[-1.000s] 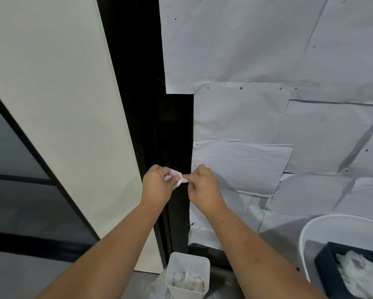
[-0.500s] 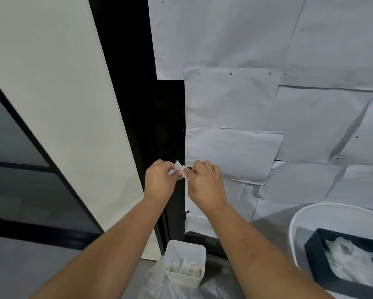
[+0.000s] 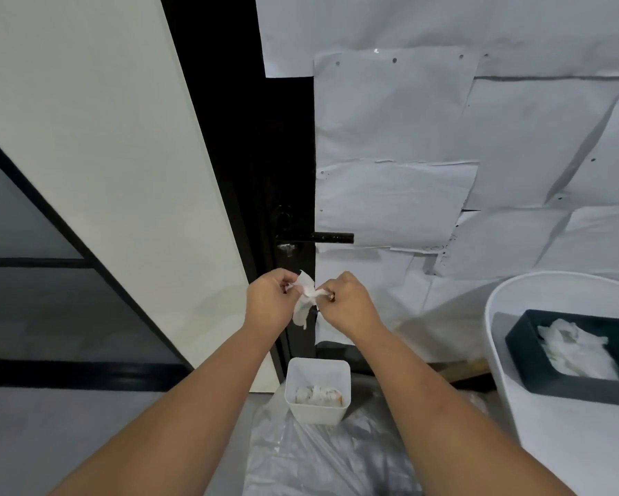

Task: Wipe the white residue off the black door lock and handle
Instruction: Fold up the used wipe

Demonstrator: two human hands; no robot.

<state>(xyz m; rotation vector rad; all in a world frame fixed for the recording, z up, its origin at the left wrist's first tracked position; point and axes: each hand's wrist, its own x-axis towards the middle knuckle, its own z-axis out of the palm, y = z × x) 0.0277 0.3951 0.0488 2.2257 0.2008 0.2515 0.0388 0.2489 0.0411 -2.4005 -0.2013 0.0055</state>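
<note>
The black door handle point(image 3: 331, 238) sticks out to the right from the black lock plate point(image 3: 288, 241) on the dark door edge. A patch of white residue point(image 3: 286, 249) shows on the plate just under the handle. Below the lock, my left hand point(image 3: 270, 298) and my right hand point(image 3: 345, 304) each pinch one end of a small white wipe point(image 3: 306, 297), stretched between them with a flap hanging down. Both hands are clear of the lock and handle.
A small white bin point(image 3: 318, 390) with used wipes stands on clear plastic sheeting point(image 3: 322, 456) on the floor below my hands. At the right, a white tub point(image 3: 508, 306) holds a dark box point(image 3: 526, 334) of white wipes. White paper sheets point(image 3: 408, 137) cover the door.
My hands have come down away from the lock, uncovering the handle and the residue. The wipe, bunched between my fingers before, is now pulled open between both hands.
</note>
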